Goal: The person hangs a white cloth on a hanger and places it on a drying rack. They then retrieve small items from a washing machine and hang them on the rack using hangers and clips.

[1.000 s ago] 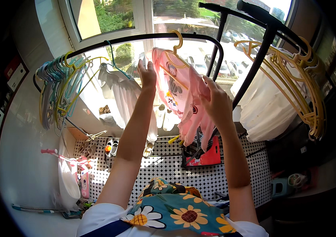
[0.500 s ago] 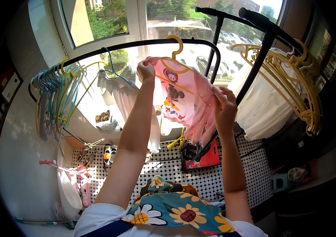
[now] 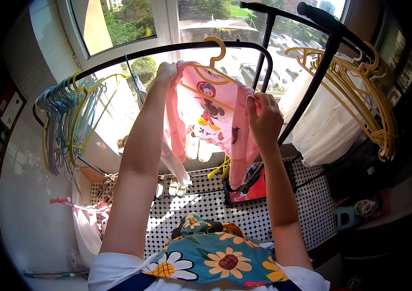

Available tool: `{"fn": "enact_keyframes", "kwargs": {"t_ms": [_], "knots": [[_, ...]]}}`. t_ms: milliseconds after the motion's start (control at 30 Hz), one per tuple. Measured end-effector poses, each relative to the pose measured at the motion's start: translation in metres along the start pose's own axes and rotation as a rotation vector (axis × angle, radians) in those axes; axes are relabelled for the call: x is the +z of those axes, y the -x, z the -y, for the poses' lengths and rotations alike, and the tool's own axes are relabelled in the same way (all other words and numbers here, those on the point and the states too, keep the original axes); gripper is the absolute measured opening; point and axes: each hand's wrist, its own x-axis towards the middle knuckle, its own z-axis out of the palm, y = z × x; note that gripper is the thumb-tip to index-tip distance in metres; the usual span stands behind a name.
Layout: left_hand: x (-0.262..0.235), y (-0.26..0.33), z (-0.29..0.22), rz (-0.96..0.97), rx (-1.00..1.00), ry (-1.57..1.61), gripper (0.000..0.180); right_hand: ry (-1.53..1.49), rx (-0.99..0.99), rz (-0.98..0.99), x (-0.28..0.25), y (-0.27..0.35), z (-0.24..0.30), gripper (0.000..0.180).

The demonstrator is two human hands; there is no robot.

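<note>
A light pink long-sleeved garment with a cartoon print (image 3: 191,111) hangs in front of the window, on a yellow plastic hanger (image 3: 223,50) whose hook sits over a curved black metal rail (image 3: 167,48). The hanger's lower bar crosses the printed panel at a slant. The person's left hand (image 3: 166,72) is closed on the garment near its left shoulder, the fingers partly hidden from view; the right hand (image 3: 266,114) pinches the opposite shoulder edge between thumb and fingers, so the cloth is spread between the two hands.

Toward the left end of the rail hangs a tight cluster of pale blue plastic hangers (image 3: 58,106), with yellow ones among them. To the right, beyond a black upright, a sheer white cloth (image 3: 322,131) hangs beside a bunch of yellow plastic hangers (image 3: 380,116). Below the garment, a pair of white shoes (image 3: 198,148) shows near the window wall, and a flat red item (image 3: 254,189) rests low down, near the white floor with small black tiles (image 3: 206,206). The person wears a teal flowered apron (image 3: 203,245)
</note>
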Motion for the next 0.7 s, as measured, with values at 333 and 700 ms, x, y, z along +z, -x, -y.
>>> {"fn": "enact_keyframes", "kwargs": {"t_ms": [333,700], "knots": [[0.005,0.046,-0.026,-0.013,0.264,0.929,0.011,-0.184,-0.158,-0.194,0.008,-0.027,-0.004,0.016],[0.037,0.062,0.044,-0.275,0.098,0.533,0.038,-0.174,-0.037,0.090,0.010,-0.025,0.001,0.014]]}}
